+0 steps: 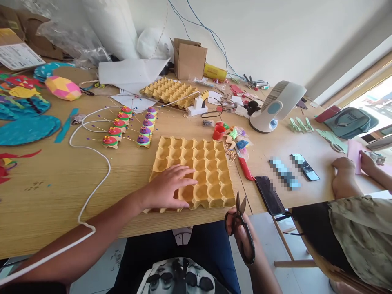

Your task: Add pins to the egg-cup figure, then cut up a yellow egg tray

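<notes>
A yellow-brown egg tray (211, 177) lies on the table right in front of me, its cups facing up. My left hand (170, 185) rests over the tray's left side with fingers spread, gripping nothing. In my right hand (243, 234) is a pair of black-handled scissors (249, 245), held just off the table's front edge near the tray's lower right corner. The blades point upward and stand slightly apart. Beyond the tray, two rows of painted egg-carton pieces stand: red and green ones (115, 131) and purple ones (144, 130), with thin stalks sticking out.
A white cable (107, 163) crosses the table at left and passes over my left arm. Another egg tray (168, 92), a power strip (197, 107) and a white fan (272, 108) stand farther back. Phones (269, 195) lie at right, near a co-worker's hands (344, 167) holding pink paper.
</notes>
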Motion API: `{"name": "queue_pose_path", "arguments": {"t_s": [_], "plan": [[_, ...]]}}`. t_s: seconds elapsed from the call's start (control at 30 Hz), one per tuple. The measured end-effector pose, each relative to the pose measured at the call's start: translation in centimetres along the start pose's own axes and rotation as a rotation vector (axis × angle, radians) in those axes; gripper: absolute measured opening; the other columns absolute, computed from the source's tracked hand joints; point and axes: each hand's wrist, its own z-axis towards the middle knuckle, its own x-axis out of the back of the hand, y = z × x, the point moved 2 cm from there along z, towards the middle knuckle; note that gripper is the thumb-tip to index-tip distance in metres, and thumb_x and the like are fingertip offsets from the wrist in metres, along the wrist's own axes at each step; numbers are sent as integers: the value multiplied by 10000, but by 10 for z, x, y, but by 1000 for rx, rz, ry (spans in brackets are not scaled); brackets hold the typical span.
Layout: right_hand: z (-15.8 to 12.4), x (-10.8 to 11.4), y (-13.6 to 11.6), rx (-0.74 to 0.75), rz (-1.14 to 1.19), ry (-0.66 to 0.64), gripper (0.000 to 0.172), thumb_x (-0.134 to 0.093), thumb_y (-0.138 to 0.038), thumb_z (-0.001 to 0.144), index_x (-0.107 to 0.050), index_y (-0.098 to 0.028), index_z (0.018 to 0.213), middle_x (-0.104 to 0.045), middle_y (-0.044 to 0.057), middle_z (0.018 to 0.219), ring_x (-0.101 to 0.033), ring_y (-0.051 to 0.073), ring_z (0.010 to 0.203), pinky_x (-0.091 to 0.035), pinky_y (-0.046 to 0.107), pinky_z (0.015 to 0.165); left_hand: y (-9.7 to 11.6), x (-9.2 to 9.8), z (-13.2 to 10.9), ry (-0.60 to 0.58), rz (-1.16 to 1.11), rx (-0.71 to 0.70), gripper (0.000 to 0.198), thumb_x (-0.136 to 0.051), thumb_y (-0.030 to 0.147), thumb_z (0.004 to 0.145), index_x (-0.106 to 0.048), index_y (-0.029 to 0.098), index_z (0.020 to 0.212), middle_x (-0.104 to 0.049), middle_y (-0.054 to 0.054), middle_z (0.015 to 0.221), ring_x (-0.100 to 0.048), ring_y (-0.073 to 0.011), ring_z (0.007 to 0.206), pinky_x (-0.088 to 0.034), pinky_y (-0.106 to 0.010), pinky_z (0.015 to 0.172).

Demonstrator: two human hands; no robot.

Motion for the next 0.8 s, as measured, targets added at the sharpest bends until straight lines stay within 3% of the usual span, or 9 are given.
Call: {"name": "queue_pose_path", "arguments": {"t_s": [0.2, 0.4, 0.53, 0.67, 0.8], "plan": [[-4, -26, 6, -9, 168, -53, 435, -506, -604, 997, -589, -254, 1241, -564, 32, 877, -514, 192, 727, -444, 340, 680, -1, -2, -3, 24, -13, -15, 620, -770, 542, 844, -637, 305, 1401, -499, -70, 1592, -472, -336, 1443, -331, -571, 1241], [-18, -46, -7, -34, 76, -66, 411, -597, -606, 959, -607, -260, 1182, -575, 11, 873, -500, 176, 743, -415, 320, 715, 2, 1, -2, 58, -14, -16, 550, -756, 503, 846, -679, 291, 1348, -621, -74, 1427, -581, -309, 1257, -410, -533, 1153], [-34, -48, -4, -120, 51, -86, 422, -586, -609, 964, -588, -258, 1199, -563, 8, 869, -488, 178, 752, -401, 323, 725, 3, 3, -1, 28, -31, -28, 560, -740, 523, 853, -667, 274, 1350, -689, -60, 1267, -605, -272, 1172, -381, -503, 1160], [-45, -45, 12, -195, 24, -90, 423, -577, -604, 973, -582, -254, 1210, -545, 8, 882, -486, 178, 773, -403, 324, 742, 2, 2, -1, -7, -25, -28, 699, -792, 579, 783, -631, 286, 1397, -682, -55, 1269, -584, -286, 1198, -297, -521, 1214], [-48, -44, 28, -224, 24, -94, 441, -574, -614, 971, -589, -245, 1213, -524, -2, 869, -473, 165, 754, -400, 312, 730, -1, 1, -2, -27, -16, -14, 696, -791, 570, 783, -627, 306, 1405, -675, -47, 1240, -565, -283, 1203, -332, -490, 1176]]}}
